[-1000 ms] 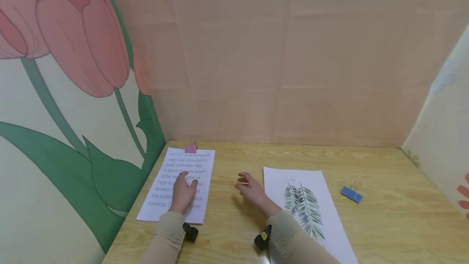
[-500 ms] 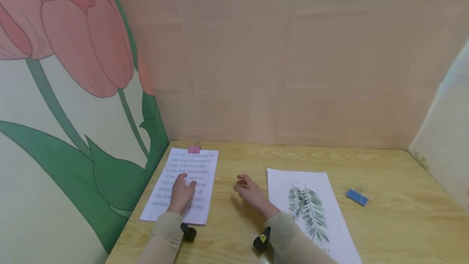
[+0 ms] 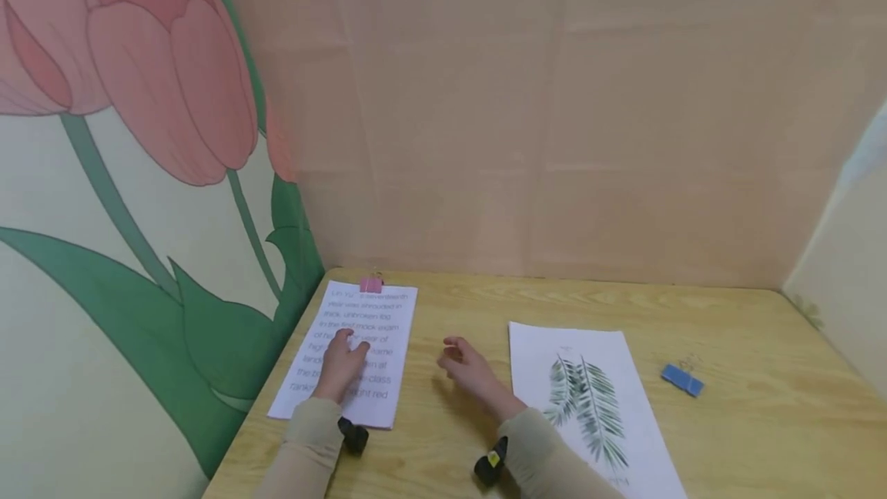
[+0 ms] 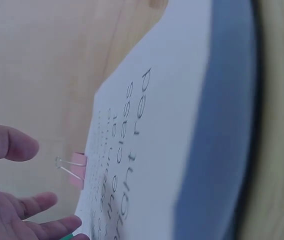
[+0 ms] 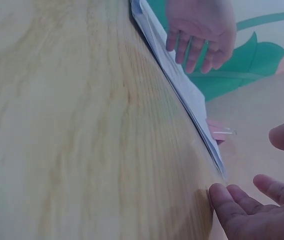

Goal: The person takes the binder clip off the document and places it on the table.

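Note:
My left hand [image 3: 342,364] hovers over a stack of printed sheets [image 3: 377,399] at the left of the table, its fingers spread and loosely bent around nothing. A pink binder clip [image 3: 371,285] grips the stack's far edge; its wire handles show in the left wrist view, beyond the thumb [image 4: 17,143]. My right hand [image 3: 474,374] is held above the wood between the two paper piles, fingers relaxed and holding nothing. Beside it, partly under the right forearm, lies white paper with a green palm-leaf print [image 3: 589,399]. A blue binder clip [image 3: 682,380] lies off to the right.
The wooden table [image 3: 762,437] meets a pinkish cloth-like backdrop [image 3: 485,137] at its far edge. A tulip-painted wall [image 3: 173,83] closes the left side, and a pale wall [image 3: 852,276] stands at the right.
The head view has shifted slightly, so the papers and clips appear a little further right. Both hands keep nearly the same pose, with the right hand a touch lower in view.

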The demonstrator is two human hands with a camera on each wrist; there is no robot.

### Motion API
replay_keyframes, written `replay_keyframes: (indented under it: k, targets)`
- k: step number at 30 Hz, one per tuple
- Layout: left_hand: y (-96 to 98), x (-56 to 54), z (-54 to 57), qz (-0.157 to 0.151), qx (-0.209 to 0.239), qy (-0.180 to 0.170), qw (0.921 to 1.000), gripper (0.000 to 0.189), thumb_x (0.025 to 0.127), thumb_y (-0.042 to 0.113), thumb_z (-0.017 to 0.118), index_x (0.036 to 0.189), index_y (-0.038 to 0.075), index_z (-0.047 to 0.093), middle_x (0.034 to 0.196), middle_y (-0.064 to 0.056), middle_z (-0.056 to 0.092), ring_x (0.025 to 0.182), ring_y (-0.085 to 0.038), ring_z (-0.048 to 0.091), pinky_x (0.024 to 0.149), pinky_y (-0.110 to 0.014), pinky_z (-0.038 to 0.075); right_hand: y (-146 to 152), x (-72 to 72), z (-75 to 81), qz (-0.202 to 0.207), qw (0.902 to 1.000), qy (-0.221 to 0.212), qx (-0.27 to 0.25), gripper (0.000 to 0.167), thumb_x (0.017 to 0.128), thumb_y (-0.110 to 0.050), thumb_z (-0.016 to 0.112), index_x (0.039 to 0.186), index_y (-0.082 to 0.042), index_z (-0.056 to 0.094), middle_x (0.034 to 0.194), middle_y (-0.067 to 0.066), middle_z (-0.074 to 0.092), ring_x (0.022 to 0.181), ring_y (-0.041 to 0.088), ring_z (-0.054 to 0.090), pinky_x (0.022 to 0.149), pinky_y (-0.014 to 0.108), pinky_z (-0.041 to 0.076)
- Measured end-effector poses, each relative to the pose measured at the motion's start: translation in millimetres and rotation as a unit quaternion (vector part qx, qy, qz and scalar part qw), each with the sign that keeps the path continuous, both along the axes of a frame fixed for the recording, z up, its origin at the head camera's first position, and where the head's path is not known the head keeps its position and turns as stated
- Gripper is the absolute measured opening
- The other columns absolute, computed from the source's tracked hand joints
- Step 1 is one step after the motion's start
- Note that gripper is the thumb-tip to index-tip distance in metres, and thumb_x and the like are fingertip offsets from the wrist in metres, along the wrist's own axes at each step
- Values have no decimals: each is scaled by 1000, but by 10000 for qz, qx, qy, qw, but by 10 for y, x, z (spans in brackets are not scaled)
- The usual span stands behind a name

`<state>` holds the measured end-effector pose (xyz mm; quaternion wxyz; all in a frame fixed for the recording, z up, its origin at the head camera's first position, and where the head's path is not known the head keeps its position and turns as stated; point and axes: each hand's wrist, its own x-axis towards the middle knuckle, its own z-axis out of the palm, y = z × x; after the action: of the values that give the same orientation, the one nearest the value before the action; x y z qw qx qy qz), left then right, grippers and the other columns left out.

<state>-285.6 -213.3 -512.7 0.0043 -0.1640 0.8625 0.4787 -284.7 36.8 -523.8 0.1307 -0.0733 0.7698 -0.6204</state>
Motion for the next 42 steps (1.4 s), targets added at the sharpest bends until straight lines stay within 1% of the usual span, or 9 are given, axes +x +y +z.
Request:
replay_keyframes:
  k: [8, 14, 18, 21, 24, 28, 32, 38, 42]
  targets:
    - [-166, -26, 53, 131, -59, 64, 9999, 60, 104, 22, 48, 152, -9, 31, 146, -37, 40, 129, -46, 47, 111, -59, 36, -108, 68, -70, 203, 9986, 355, -323, 46, 99, -4, 60, 138, 14, 46, 137, 40, 51, 125, 50, 54, 93, 48, 55]
    - [-296, -70, 71, 267, -351, 172, 9989, 60, 102, 23, 50, 149, -11, 36, 141, -38, 45, 123, -46, 49, 107, -58, 39, -136, 64, -45, 292, 9987, -52, -406, 49, 101, -9, 60, 144, 9, 45, 144, 37, 46, 126, 46, 55, 97, 48, 53]
    - [-330, -50, 48, 383, -602, -21, 9975, 63, 101, 26, 50, 150, -10, 36, 143, -37, 45, 123, -47, 49, 107, -59, 37, -158, 78, -30, 279, 9971, -349, -622, 49, 102, -9, 59, 145, 9, 44, 146, 37, 44, 129, 47, 53, 99, 48, 52]
    - [-335, -27, 38, 361, -565, -217, 9975, 65, 101, 29, 49, 152, -8, 33, 141, -36, 46, 119, -47, 50, 104, -62, 36, -177, 97, -32, 223, 9955, -444, -808, 49, 102, -7, 58, 144, 10, 43, 146, 38, 43, 130, 47, 51, 100, 48, 52]
    - [-335, -21, 37, 338, -550, -315, 9974, 65, 102, 31, 49, 153, -6, 31, 141, -35, 45, 118, -48, 49, 104, -64, 33, -202, 114, -46, 189, 9936, -428, -1024, 49, 101, -5, 58, 143, 13, 42, 145, 40, 43, 130, 48, 50, 100, 48, 51]
    - [-358, -27, 57, 429, -590, -226, 9971, 65, 102, 30, 50, 154, -6, 31, 144, -35, 43, 123, -50, 45, 107, -65, 30, -234, 127, -62, 169, 9925, -403, -1145, 50, 100, -4, 58, 143, 14, 41, 144, 40, 43, 129, 47, 51, 100, 47, 51]
    - [-409, -21, 61, 487, -656, -140, 9966, 65, 103, 29, 49, 153, -9, 30, 143, -37, 43, 125, -51, 44, 109, -65, 29, -247, 139, -51, 120, 9925, -420, -1141, 50, 100, -4, 58, 143, 14, 41, 144, 41, 43, 128, 47, 51, 100, 48, 51]
    - [-441, -15, 11, 527, -755, -275, 9954, 67, 103, 30, 50, 153, -9, 29, 137, -36, 46, 119, -49, 46, 107, -64, 30, -261, 149, -22, 126, 9920, -571, -1117, 51, 100, -6, 59, 145, 13, 41, 146, 40, 42, 130, 48, 51, 101, 49, 51]
    - [-433, -35, -5, 545, -854, -279, 9945, 68, 102, 31, 50, 154, -8, 28, 141, -35, 43, 124, -50, 42, 109, -66, 24, -276, 134, -12, 113, 9915, -665, -1108, 52, 100, -6, 59, 145, 12, 42, 146, 39, 43, 130, 47, 51, 102, 49, 50]
